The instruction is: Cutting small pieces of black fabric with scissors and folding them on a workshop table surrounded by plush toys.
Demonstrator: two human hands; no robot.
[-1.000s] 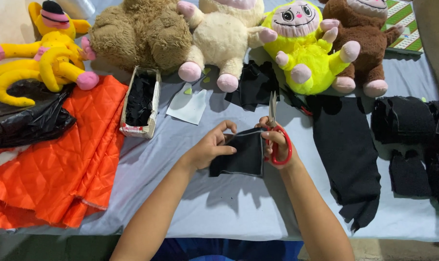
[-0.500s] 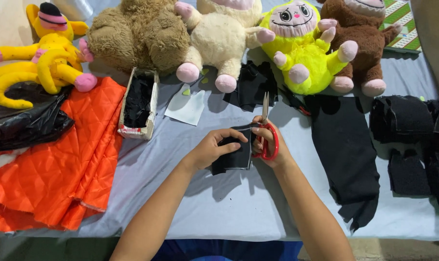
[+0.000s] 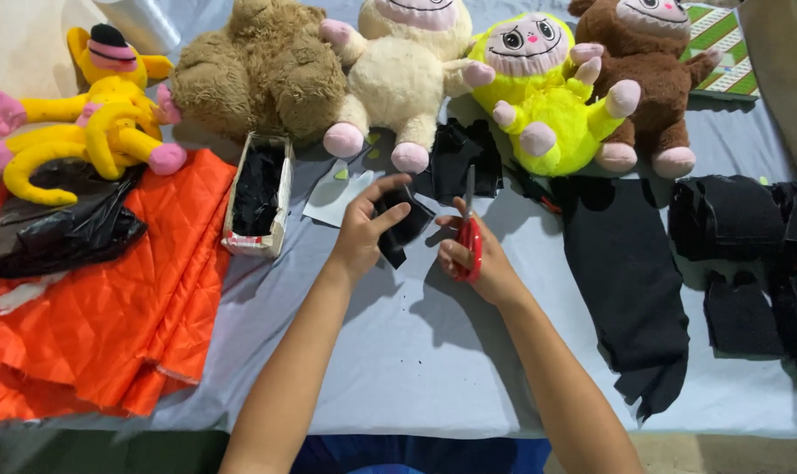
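Note:
My left hand [image 3: 362,230] pinches a small piece of black fabric [image 3: 402,225] and lifts it a little above the grey tabletop [image 3: 434,351]. My right hand [image 3: 477,262] grips a pair of red-handled scissors [image 3: 470,230], blades pointing away from me and closed, just right of the fabric piece. The two hands are close together at the table's middle, in front of a row of plush toys.
Plush toys line the back: yellow long-limbed [image 3: 82,114], brown [image 3: 258,70], cream [image 3: 407,70], bright yellow [image 3: 548,96], dark brown [image 3: 653,79]. A small box of black scraps [image 3: 258,193] stands left. Orange quilted fabric [image 3: 109,290] and a black bag [image 3: 56,228] lie left; black cloth [image 3: 627,281] and stacks [image 3: 741,219] right.
Both hands moved away from me with the fabric piece. The scissors went from cutting across the fabric to pointing upward beside it, and the left hand now lifts the piece.

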